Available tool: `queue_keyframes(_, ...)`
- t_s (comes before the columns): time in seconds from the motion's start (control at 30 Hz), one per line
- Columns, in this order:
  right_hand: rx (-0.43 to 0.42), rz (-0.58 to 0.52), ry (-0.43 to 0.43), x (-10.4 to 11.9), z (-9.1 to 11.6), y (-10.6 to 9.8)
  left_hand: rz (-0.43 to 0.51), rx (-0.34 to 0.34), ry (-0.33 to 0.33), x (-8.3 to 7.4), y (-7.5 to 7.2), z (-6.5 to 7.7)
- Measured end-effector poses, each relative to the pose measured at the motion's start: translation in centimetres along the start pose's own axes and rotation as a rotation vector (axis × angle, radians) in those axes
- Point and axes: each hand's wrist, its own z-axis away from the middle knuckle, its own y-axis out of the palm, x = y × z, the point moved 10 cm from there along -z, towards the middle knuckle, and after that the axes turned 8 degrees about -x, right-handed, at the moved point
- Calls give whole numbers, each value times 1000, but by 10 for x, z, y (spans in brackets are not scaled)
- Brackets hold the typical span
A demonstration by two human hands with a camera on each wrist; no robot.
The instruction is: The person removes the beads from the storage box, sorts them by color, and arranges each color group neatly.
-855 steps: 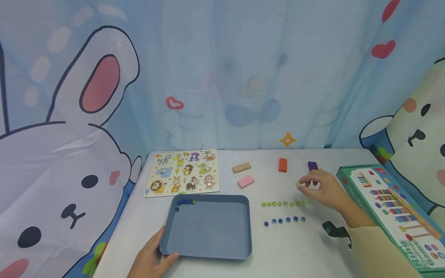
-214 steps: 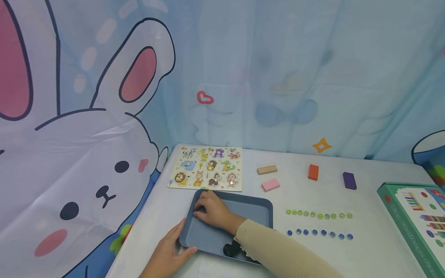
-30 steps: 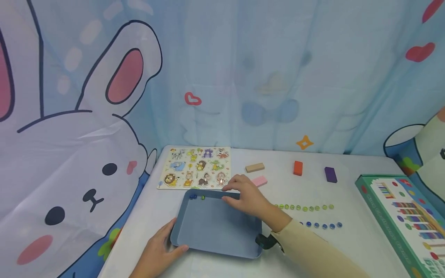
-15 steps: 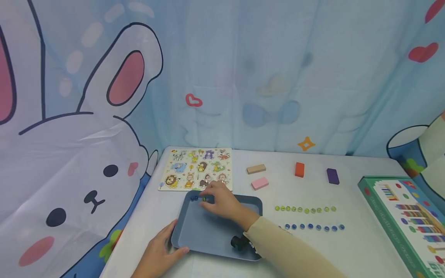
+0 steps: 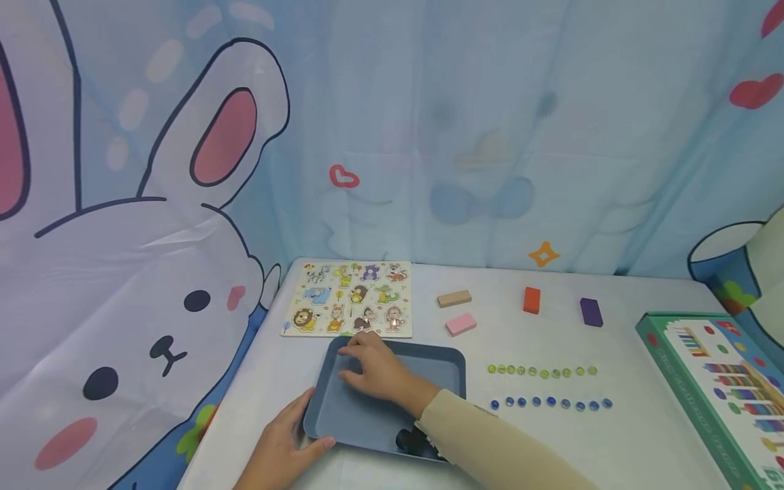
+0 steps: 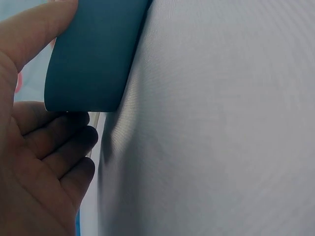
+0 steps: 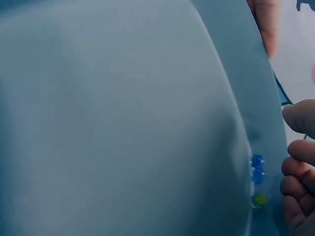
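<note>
My left hand holds the front left corner of the blue-grey tray. In the left wrist view its thumb lies against the tray wall, with the fingers curled on the other side. My right hand is over the tray's rear left corner, thumb and fingers apart, nothing seen between them. Close to its fingertips in the right wrist view, two blue glass beads and one yellow-green bead lie along the tray's wall; the hand hides them in the head view.
Right of the tray run a yellow-green bead row and a blue bead row. Behind are an animal puzzle board and tan, pink, red and purple blocks. A green box stands far right.
Over the last second my right hand has moved left across the tray to its rear left corner. Since the oldest frame, both rows have grown and the tray holds fewer beads.
</note>
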Motion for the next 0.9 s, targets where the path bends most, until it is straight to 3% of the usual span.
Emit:
queue_keyframes(0.23, 2, 49, 19, -3, -3, 12, -11, 5, 0, 1, 1, -1)
queue_keyframes(0.47, -27, 96, -16, 3, -7, 16, -16, -8, 14, -2, -1, -1)
queue_keyframes(0.9, -17, 74, -9, 4, -9, 25, -37, -9, 15, -3, 0, -2)
